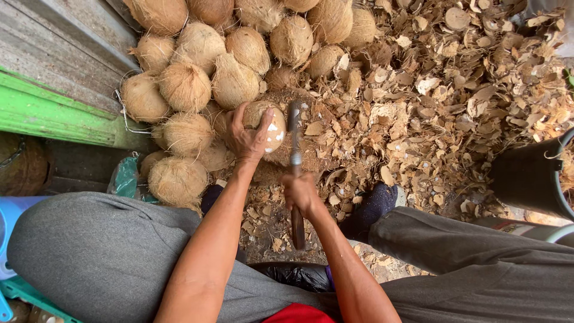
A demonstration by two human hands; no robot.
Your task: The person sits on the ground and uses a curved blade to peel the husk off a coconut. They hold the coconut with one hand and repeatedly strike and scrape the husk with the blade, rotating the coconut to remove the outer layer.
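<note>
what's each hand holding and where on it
Left hand grips the coconut over its top side. Right hand holds the chopper by its handle, near the lower end.

Rough, hairy tan fibre all over the round husked coconuts (197,72) heaped at far left. Same dry fibre on the partly chipped brown coconut (266,128), with patches of smooth white flesh laid bare, gripped by the bare left hand (248,140). Dull grey metal, worn and matt, on the long chopping blade (295,134); dark wooden handle in the bare right hand (302,194). Dry, brittle, matt brown shell chips (430,101) across the ground at right. Smooth black plastic bucket (529,176) at right edge. Soft matt grey cloth trousers (101,257) near. Glossy painted green board (54,116) at left.
</note>
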